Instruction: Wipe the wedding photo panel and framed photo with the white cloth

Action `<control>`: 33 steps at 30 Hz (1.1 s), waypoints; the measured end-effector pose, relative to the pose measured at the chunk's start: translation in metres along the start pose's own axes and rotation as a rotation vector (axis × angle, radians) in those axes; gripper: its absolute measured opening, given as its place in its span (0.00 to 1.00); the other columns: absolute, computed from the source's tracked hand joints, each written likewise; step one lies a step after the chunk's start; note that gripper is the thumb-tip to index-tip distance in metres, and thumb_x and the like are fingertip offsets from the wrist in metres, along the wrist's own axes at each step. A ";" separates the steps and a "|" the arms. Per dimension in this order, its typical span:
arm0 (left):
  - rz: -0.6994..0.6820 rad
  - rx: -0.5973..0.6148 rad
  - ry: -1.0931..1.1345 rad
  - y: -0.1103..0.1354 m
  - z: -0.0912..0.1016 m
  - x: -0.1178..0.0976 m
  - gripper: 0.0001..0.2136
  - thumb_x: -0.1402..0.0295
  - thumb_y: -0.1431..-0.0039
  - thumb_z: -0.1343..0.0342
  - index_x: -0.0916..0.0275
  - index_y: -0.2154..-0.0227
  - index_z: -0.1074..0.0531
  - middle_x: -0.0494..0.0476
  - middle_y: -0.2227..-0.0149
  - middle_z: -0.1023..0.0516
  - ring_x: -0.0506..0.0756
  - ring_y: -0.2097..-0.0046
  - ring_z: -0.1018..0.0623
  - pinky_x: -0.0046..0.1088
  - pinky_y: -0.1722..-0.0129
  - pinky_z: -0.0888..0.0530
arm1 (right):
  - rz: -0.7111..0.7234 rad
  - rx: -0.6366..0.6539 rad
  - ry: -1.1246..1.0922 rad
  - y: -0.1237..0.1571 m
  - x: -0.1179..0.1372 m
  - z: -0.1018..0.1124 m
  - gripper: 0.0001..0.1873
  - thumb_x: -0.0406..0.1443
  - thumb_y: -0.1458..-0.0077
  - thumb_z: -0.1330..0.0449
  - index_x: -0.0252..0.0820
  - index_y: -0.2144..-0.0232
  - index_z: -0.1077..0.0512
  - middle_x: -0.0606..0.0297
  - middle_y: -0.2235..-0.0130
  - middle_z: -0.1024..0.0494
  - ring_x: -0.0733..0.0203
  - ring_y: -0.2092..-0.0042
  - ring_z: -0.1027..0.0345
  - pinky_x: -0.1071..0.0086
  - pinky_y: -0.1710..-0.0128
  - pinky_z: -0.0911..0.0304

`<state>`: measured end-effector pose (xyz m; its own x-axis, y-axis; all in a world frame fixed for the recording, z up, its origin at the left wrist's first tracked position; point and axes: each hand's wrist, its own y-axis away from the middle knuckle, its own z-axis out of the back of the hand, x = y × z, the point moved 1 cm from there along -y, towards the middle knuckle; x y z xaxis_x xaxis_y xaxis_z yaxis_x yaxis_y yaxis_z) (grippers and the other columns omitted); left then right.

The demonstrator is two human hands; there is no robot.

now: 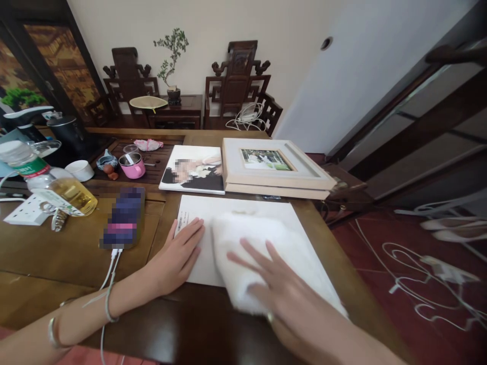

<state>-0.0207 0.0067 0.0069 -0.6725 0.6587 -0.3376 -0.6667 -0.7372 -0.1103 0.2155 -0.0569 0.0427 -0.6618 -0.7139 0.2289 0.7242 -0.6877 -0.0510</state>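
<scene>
A flat white panel [205, 268] with a small printed barcode label lies near the table's front edge. My left hand [178, 256] rests flat on the panel's left side, fingers stretched out and holding nothing. On the panel's right part lies a fluffy white cloth [232, 238], which hides much of the surface below. My right hand [274, 279] presses on this cloth with its fingers spread and the thumb against a bunched part; it is somewhat blurred. Behind the panel are a photo panel [192, 170] and stacked picture frames [274, 177].
On the wooden table [125, 284], a phone [124, 218] charges by a white cable. Left stand a bottle [76, 195] with yellow liquid, a power strip [28, 210], a pink cup [133, 166] and a black kettle [66, 134]. White cables [426, 284] lie on the floor at right.
</scene>
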 end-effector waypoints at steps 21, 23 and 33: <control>0.010 0.010 -0.010 0.000 0.000 0.001 0.23 0.72 0.32 0.65 0.63 0.35 0.57 0.65 0.33 0.52 0.58 0.32 0.56 0.52 0.36 0.54 | -0.040 0.047 -0.008 -0.041 -0.009 -0.003 0.24 0.23 0.62 0.46 0.36 0.59 0.25 0.51 0.36 0.43 0.35 0.34 0.66 0.35 0.39 0.67; -0.023 0.030 -0.038 0.000 0.000 0.001 0.24 0.74 0.33 0.65 0.64 0.35 0.56 0.66 0.33 0.50 0.59 0.32 0.56 0.53 0.36 0.54 | 0.039 0.074 -0.084 -0.025 0.011 0.004 0.20 0.24 0.60 0.46 0.40 0.63 0.24 0.56 0.37 0.40 0.37 0.34 0.62 0.36 0.38 0.65; -0.038 -0.009 -0.019 0.002 -0.001 0.002 0.23 0.73 0.32 0.64 0.64 0.36 0.52 0.67 0.34 0.47 0.59 0.32 0.52 0.53 0.36 0.54 | -0.094 0.194 -0.129 -0.017 -0.004 0.042 0.25 0.21 0.65 0.50 0.40 0.64 0.27 0.52 0.41 0.34 0.50 0.36 0.53 0.54 0.38 0.49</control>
<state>-0.0232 0.0059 0.0050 -0.6527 0.6891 -0.3148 -0.6890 -0.7127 -0.1316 0.2137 -0.0371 0.0836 -0.7070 -0.6166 0.3464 0.6923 -0.7034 0.1608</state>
